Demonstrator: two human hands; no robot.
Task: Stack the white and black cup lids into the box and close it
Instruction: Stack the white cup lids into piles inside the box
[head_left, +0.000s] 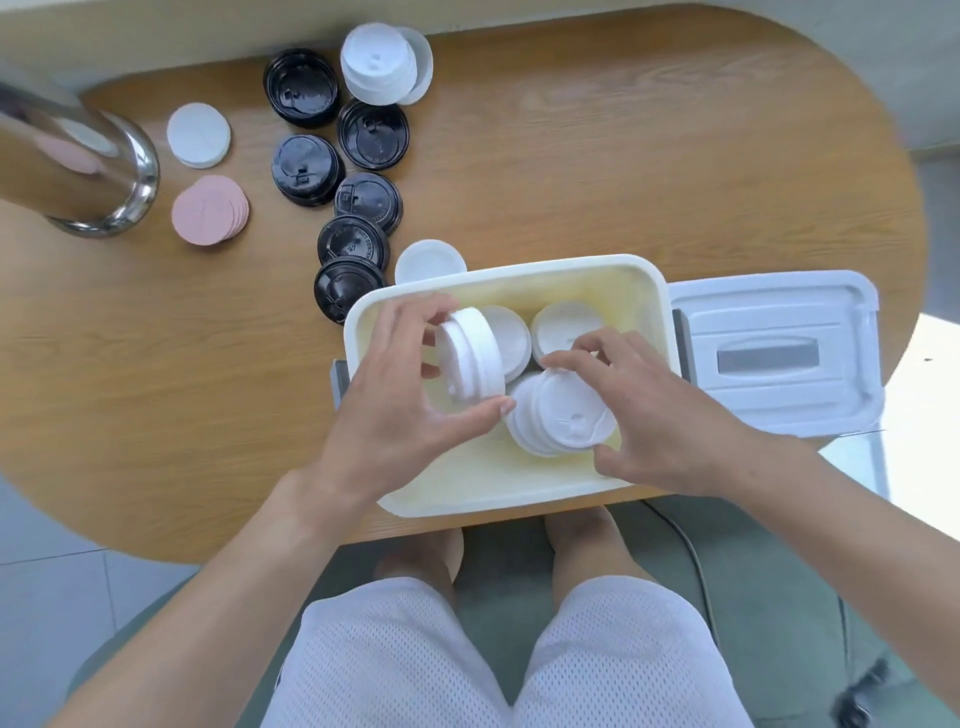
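A white box stands open at the table's near edge. My left hand holds a short stack of white lids tilted on edge over the box's left side. My right hand has its fingers spread around a second stack of white lids lying inside the box. Two more white lids lie at the box's far wall. Several black lids sit in a loose column on the table to the left of the box. Another white lid stack rests at the far edge. The box's cover lies to the right.
A shiny metal post rises at the far left. Beside it lie a white disc pile and a pink disc pile. One white lid sits just behind the box. My knees are below the table's near edge.
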